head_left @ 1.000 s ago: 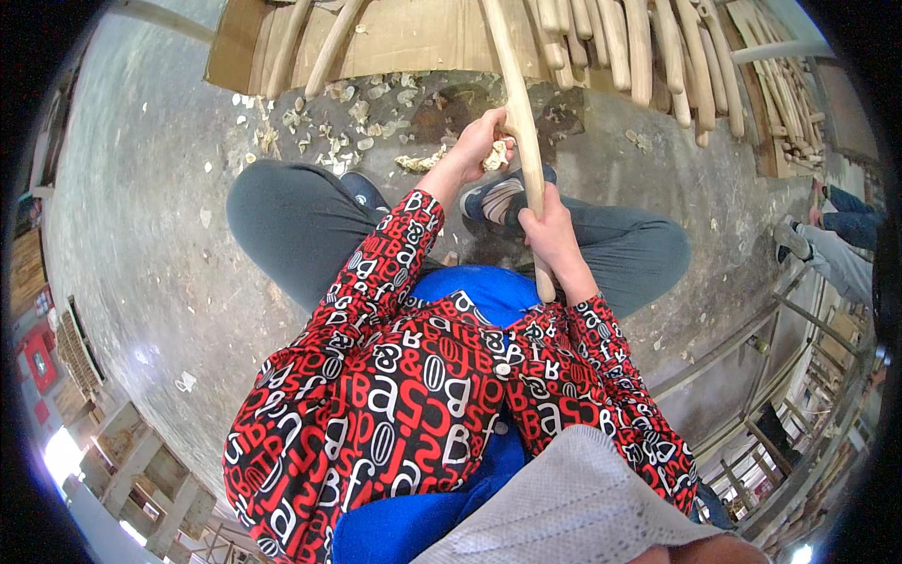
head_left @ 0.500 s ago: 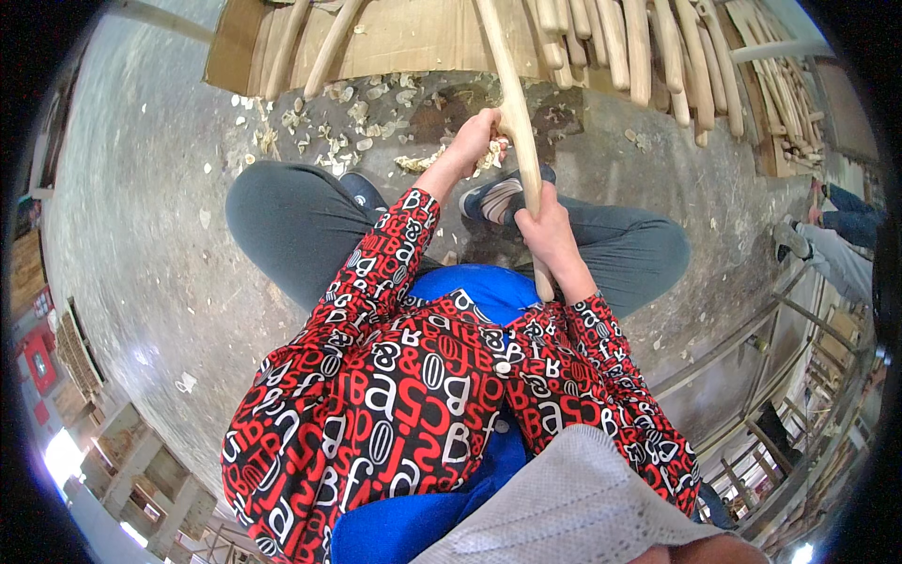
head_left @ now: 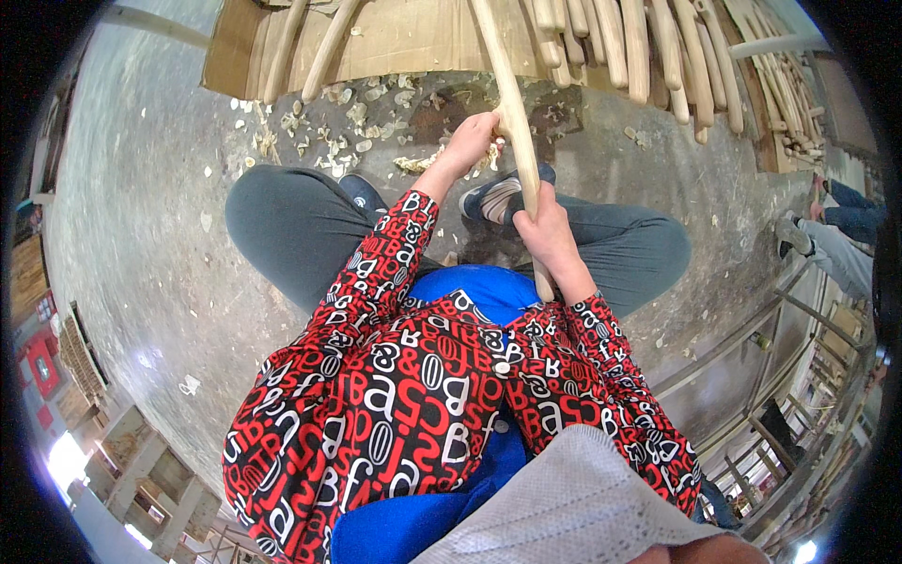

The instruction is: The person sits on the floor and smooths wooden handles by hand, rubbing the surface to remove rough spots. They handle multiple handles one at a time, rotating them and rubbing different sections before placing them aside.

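A long, pale, peeled wooden stick runs from the cardboard at the far side back to my lap. My right hand is wrapped round its near part, and the near end rests against the blue cloth at my waist. Farther up, my left hand is closed at the stick's left side, its fingertips against the wood where a small bump shows. Whether it pinches that bump or a small tool is hidden. Curled wood shavings lie on the floor just below and left of my left hand.
Cardboard lies ahead with two sticks at its left. Several pale sticks are heaped at the far right. Shavings dot the concrete floor. My crossed legs flank the work. Another person's legs show at the right edge.
My left hand has shifted very slightly along the stick's side, and its lower fingers show less. My right hand and the stick stay almost as they were.
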A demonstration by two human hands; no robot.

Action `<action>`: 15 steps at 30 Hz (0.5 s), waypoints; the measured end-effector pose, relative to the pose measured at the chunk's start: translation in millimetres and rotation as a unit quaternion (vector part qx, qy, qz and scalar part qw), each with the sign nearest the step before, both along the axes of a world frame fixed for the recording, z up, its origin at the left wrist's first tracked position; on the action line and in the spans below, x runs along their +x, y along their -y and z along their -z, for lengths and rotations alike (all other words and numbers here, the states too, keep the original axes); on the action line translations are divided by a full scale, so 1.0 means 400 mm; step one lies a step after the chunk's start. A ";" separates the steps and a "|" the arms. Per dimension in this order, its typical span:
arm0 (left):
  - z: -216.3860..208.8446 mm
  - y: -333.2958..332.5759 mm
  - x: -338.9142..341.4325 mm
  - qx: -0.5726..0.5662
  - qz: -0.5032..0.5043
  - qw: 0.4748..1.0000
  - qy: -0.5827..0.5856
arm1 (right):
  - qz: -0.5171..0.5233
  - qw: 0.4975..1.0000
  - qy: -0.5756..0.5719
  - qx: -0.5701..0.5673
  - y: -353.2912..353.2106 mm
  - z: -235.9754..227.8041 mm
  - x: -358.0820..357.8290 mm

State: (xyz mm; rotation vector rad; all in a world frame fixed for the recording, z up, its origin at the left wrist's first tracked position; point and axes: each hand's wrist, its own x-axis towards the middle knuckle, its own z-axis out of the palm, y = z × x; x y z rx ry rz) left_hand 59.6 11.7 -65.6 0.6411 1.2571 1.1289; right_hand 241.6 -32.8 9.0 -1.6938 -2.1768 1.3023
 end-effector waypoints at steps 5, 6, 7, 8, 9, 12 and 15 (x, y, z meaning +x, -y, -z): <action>0.010 -0.003 -0.017 -0.015 0.036 0.998 -0.046 | -0.013 0.999 0.025 0.014 0.007 -0.001 0.002; 0.013 -0.003 -0.018 -0.005 0.043 0.998 -0.044 | -0.014 0.999 0.025 0.017 0.007 -0.002 0.002; 0.016 -0.004 -0.020 -0.004 0.057 0.997 -0.055 | -0.015 0.999 0.025 0.021 0.007 -0.002 0.002; 0.026 -0.001 -0.028 -0.002 0.068 0.995 -0.068 | -0.019 0.999 0.022 0.024 0.007 -0.004 0.000; 0.035 0.002 -0.037 -0.001 0.078 0.994 -0.082 | -0.022 0.999 0.030 0.024 0.005 -0.006 -0.002; 0.035 0.011 -0.051 -0.019 -0.038 0.999 0.019 | -0.022 0.998 0.050 0.025 -0.001 0.000 0.006; -0.003 0.005 -0.050 -0.024 -0.006 0.995 -0.100 | -0.018 0.998 0.063 0.025 0.010 0.018 0.021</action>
